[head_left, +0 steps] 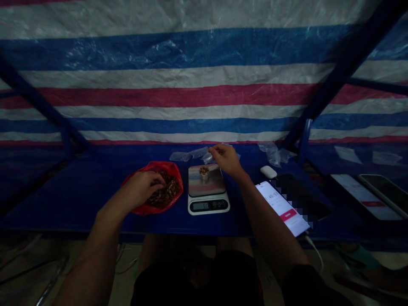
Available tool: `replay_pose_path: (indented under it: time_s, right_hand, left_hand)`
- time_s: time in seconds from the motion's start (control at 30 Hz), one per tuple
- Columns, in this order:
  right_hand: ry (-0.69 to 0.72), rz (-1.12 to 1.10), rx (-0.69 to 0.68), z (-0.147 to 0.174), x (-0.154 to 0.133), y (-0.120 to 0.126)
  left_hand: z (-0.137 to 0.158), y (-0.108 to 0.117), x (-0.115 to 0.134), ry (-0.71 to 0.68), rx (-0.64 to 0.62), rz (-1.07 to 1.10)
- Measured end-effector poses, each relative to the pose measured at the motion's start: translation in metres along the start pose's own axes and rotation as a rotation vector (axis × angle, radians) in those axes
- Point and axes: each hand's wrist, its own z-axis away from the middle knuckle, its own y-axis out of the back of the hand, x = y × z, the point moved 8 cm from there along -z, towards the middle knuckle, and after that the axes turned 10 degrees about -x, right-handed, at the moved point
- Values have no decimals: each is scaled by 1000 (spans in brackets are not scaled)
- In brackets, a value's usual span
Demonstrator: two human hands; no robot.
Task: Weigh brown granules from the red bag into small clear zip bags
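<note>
My left hand (148, 186) reaches into an open red plastic bag (131, 207) of small brown pieces (172, 188). Its fingers are curled among the pieces, and their tips are partly hidden. To the right of the bag lies a white digital scale (191, 198) with a metal plate. A small round cup (204, 176) heaped with similar pieces stands on that plate. My right hand (228, 159) is above the scale's far right corner, closed with thumb and fingers together. Small brown bits show in it. Too dim to tell is the exact kind of the pieces.
Clear plastic bags (180, 157) lie behind the scale, with another clear bag (272, 154) farther right. A white earbud case (268, 171) and a lit phone (282, 208) on a cable sit right of my forearm. Blue frame posts (305, 142) and striped sheeting (191, 97) rise behind the blue table.
</note>
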Motion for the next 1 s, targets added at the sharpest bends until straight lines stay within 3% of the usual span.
replay_pose_path:
  time_s: [0.57, 0.73, 0.83, 1.0]
  right_hand:
    - [18, -18, -22, 0, 3, -5]
    - [12, -30, -25, 0, 7, -6]
    - [4, -13, -40, -1, 9, -8]
    - [-2, -3, -33, -1, 7, -7]
  left_hand:
    - [3, 7, 0, 56, -44, 184]
    - [6, 9, 5, 0, -68, 269]
    - [3, 17, 22, -62, -71, 287]
    - [-25, 32, 79, -202, -34, 197]
